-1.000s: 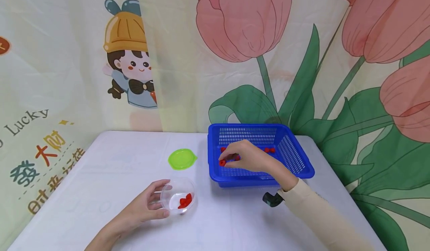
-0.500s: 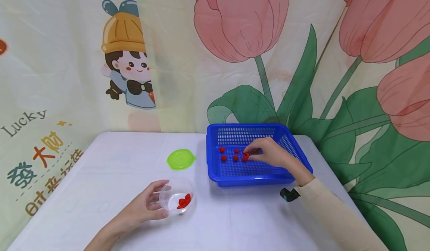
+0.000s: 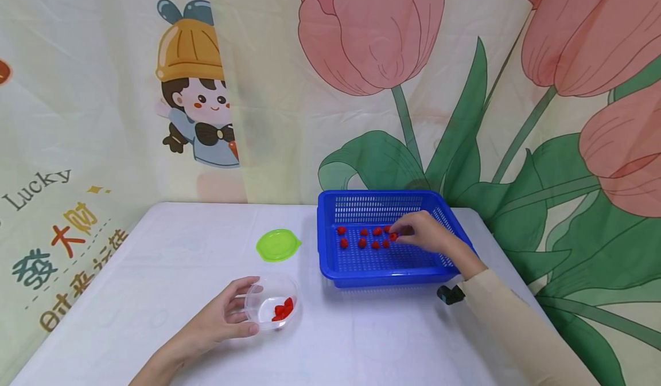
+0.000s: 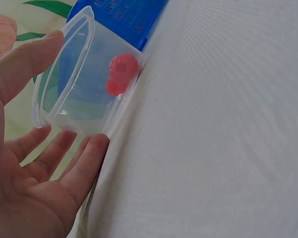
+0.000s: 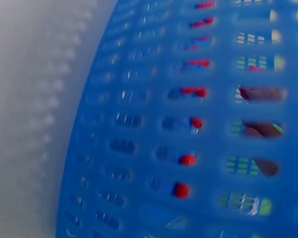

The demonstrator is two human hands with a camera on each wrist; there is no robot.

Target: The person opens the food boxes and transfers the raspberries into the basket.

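My left hand (image 3: pixel 232 311) curls round a clear plastic cup (image 3: pixel 253 303) on the white table, thumb and fingers on opposite sides. In the left wrist view the thumb lies along the cup's rim, and a few red raspberries (image 4: pixel 123 67) sit at its bottom. My right hand (image 3: pixel 426 234) reaches into the blue plastic basket (image 3: pixel 330 268) and pinches a raspberry (image 3: pixel 393 237) between thumb and fingertips. To its left, several more raspberries (image 3: pixel 362 242) lie in two rough rows on the basket floor. The right wrist view shows fingers and red fruit only through the slotted basket wall (image 5: pixel 149 111).
A bright green lid (image 3: pixel 279 245) lies flat left of the basket, beyond the cup. Black gear (image 3: pixel 450 295) hangs below my right wrist, near the basket's front edge. A curtain printed with tulips (image 3: pixel 372 30) stands behind the white table (image 3: pixel 351 340).
My right hand has moved rightward inside the basket, from its left end towards the right. More raspberries show in rows behind it. The left hand and cup have stayed in place.
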